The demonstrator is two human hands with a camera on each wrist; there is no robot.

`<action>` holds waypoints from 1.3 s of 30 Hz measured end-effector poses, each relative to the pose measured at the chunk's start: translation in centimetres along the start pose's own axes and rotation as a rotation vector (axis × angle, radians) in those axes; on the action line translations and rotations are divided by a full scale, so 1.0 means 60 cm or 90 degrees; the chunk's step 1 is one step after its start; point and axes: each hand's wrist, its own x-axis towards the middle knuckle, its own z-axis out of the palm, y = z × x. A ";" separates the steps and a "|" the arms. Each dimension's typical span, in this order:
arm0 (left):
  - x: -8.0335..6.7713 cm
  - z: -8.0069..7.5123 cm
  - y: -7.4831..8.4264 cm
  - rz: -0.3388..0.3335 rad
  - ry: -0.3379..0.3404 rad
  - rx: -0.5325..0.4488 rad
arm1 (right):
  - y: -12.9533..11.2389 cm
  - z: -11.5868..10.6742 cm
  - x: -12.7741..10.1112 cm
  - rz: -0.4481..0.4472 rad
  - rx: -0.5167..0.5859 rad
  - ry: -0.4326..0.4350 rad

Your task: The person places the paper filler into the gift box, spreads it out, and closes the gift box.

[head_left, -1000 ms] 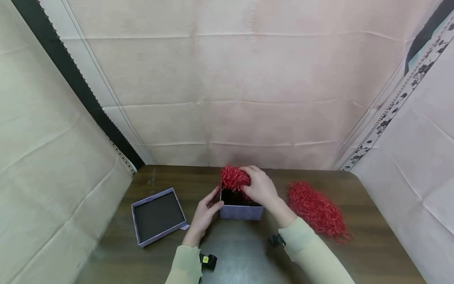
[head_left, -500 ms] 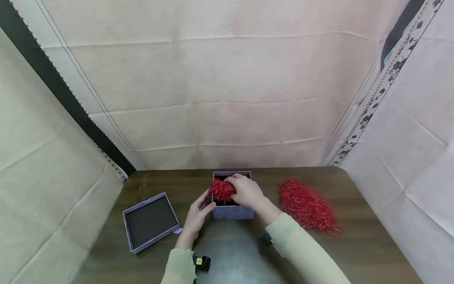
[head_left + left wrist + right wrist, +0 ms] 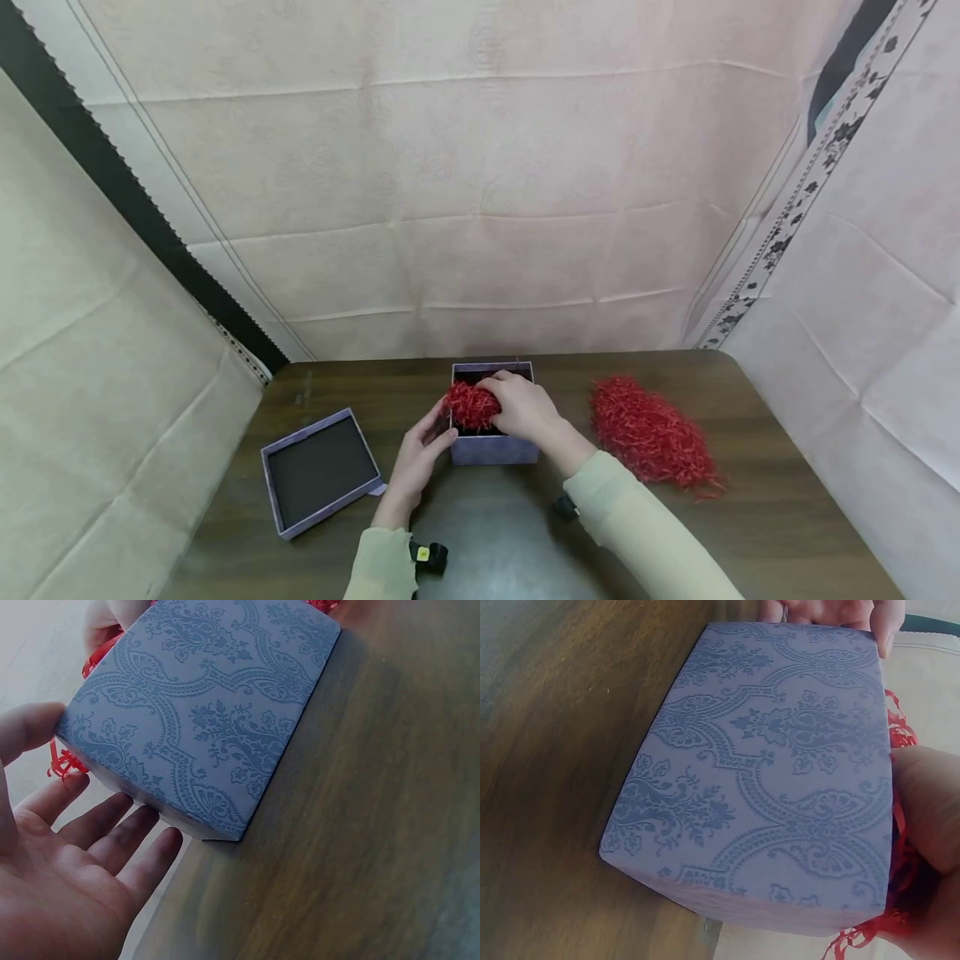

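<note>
A purple patterned box (image 3: pixel 493 450) stands open at the middle of the wooden table. My right hand (image 3: pixel 525 408) grips a clump of red shredded paper (image 3: pixel 471 405) and holds it down in the box's opening. My left hand (image 3: pixel 426 443) lies at the box's left side. In the left wrist view that left hand (image 3: pixel 82 877) has straight fingers beside the patterned box wall (image 3: pixel 202 712), with the thumb on its edge. The right wrist view shows the box wall (image 3: pixel 780 772) close up, red shreds (image 3: pixel 898 739) at its rim and my right hand (image 3: pixel 930 825) beside them.
A loose pile of red shredded paper (image 3: pixel 651 433) lies on the table right of the box. The purple box lid (image 3: pixel 318 471) lies upside down to the left, dark inside. Fabric-draped walls close in the table (image 3: pixel 787 533) at the back and sides.
My right hand has lowered the red clump from above the box down into its opening. The left hand has stayed at the box's side.
</note>
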 end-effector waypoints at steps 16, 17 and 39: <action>0.005 -0.004 -0.001 0.008 -0.004 -0.006 | 0.003 0.007 0.011 0.000 0.008 -0.002; 0.004 -0.004 -0.001 0.011 -0.002 -0.007 | 0.004 0.008 0.013 0.000 0.010 -0.003; -0.004 -0.002 0.000 0.017 -0.019 -0.004 | 0.016 -0.025 0.030 -0.079 0.118 -0.142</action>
